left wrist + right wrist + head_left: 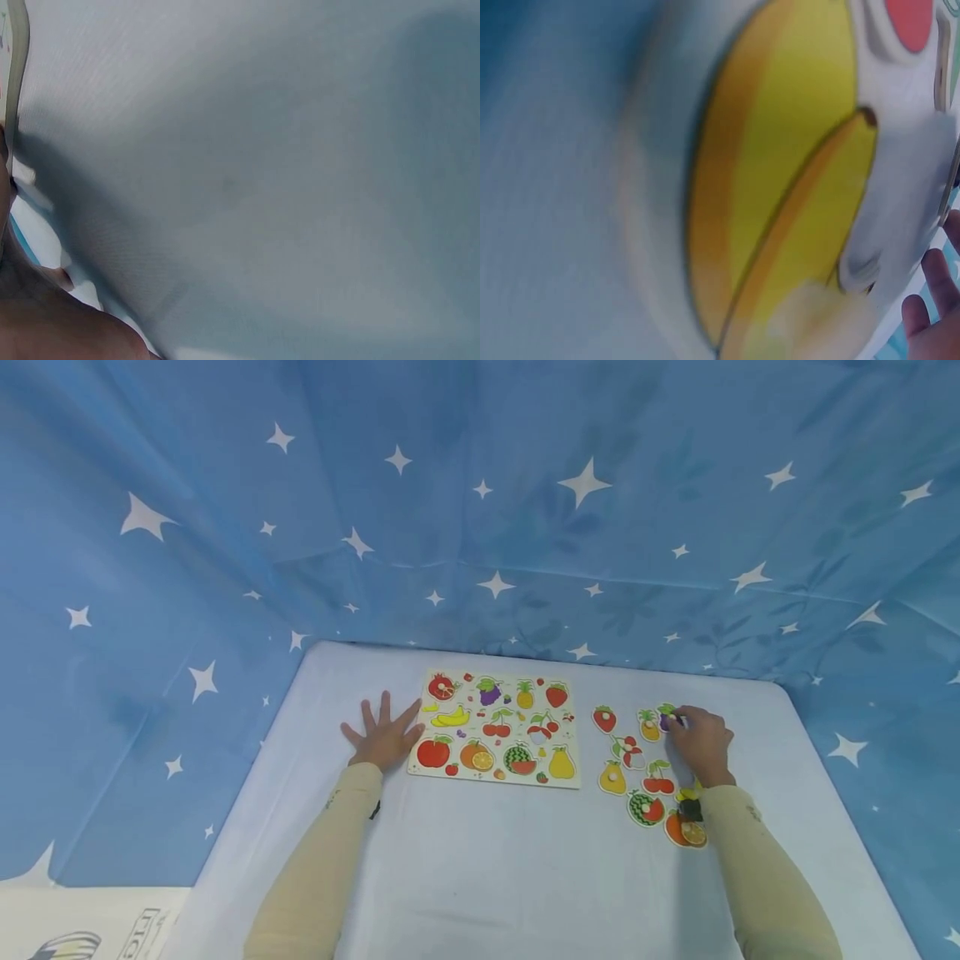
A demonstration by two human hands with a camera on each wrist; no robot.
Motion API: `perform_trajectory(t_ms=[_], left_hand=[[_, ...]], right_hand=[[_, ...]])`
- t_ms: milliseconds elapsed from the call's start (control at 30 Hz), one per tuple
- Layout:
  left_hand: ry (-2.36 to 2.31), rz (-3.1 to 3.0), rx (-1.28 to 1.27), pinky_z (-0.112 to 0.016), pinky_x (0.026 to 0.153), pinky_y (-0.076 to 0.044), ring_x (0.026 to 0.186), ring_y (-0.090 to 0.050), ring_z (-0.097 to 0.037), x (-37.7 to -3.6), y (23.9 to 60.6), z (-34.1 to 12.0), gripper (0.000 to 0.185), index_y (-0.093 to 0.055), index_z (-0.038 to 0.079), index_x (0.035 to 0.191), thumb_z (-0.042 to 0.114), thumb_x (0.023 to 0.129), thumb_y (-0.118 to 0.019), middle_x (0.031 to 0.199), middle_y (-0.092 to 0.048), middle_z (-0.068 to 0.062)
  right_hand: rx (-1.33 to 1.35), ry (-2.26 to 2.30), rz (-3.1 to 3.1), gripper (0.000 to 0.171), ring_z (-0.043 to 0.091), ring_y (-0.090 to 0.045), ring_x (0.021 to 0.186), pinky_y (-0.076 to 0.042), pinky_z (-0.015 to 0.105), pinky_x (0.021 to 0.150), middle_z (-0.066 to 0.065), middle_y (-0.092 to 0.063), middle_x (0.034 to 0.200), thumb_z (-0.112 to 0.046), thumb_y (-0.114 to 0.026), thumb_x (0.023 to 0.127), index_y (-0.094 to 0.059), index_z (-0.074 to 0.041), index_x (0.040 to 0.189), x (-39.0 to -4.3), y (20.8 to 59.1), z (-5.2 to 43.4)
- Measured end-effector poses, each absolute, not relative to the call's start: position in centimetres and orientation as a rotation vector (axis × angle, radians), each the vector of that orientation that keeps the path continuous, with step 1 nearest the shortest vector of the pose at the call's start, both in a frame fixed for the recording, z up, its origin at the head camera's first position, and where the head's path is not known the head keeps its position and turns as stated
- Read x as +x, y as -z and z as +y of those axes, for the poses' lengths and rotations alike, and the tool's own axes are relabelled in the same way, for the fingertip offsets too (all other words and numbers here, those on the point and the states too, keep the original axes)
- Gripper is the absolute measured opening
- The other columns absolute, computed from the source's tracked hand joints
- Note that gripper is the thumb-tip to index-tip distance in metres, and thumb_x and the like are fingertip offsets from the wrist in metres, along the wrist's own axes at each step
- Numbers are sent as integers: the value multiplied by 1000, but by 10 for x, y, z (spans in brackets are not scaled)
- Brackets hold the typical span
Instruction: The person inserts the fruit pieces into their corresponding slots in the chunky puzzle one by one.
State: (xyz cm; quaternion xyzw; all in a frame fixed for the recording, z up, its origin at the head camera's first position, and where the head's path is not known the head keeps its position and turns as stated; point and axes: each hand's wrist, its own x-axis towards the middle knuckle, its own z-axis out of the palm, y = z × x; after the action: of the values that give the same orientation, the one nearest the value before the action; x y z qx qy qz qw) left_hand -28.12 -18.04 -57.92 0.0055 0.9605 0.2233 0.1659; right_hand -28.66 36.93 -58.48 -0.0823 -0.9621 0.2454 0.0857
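- Our right hand [701,743] reached to the far end of the loose fruit pieces, and its fingertips were on the grape piece [667,716]; we could not tell if they pinched it or only touched it
- The grape piece lay flat on the white table [525,877], just beside the pineapple piece [649,727] and near the strawberry piece [604,719]
- Our left hand [384,737] lay flat with its fingers spread wide, holding nothing, touching the left edge of the puzzle board [497,728]
- We thought the grape piece was light, thin and stiff, like a little wooden cutout, and not easy to break
- It lay so flat that it looked hard to lift by the edge; some pieces showed a small round knob, like the pear piece [612,777], so a knob seemed the best place to pinch
- In the right wrist view the banana piece [780,180] filled the picture, close and blurry
- We could read no words on the board or the pieces; a paper [90,927] at the bottom left had dark letters, too cut off to read
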Motion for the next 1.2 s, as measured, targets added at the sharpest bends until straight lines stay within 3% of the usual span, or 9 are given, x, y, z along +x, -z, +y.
perform_trajectory(t_ms=[367, 633, 1200], left_hand=[[-641, 2737, 20, -84, 109, 18, 156, 22, -55, -275, 592, -180, 69, -26, 31, 172, 53, 110, -48, 177, 12, -22], [-697, 2754, 41, -82, 106, 23, 154, 26, -55, -276, 597, -188, 70, -25, 29, 172, 53, 110, -46, 176, 14, -23], [-710, 2764, 41, -83, 109, 20, 155, 23, -55, -280, 589, -184, 70, -27, 29, 172, 52, 110, -48, 177, 12, -22]], right_hand=[[-479, -800, -2910, 34, 58, -50, 130, -29, 73, 106, 38, -60, 138, -12, -60, 107, -65, 14, 130, -279, 589, 365], [-482, -859, -2909, 35, 57, -46, 135, -25, 73, 112, 36, -58, 143, -12, -62, 108, -64, 12, 133, -281, 589, 359], [-279, -825, -2794, 26, 61, -50, 130, -24, 81, 108, 37, -64, 133, -4, -66, 103, -70, 14, 121, -285, 570, 350]])
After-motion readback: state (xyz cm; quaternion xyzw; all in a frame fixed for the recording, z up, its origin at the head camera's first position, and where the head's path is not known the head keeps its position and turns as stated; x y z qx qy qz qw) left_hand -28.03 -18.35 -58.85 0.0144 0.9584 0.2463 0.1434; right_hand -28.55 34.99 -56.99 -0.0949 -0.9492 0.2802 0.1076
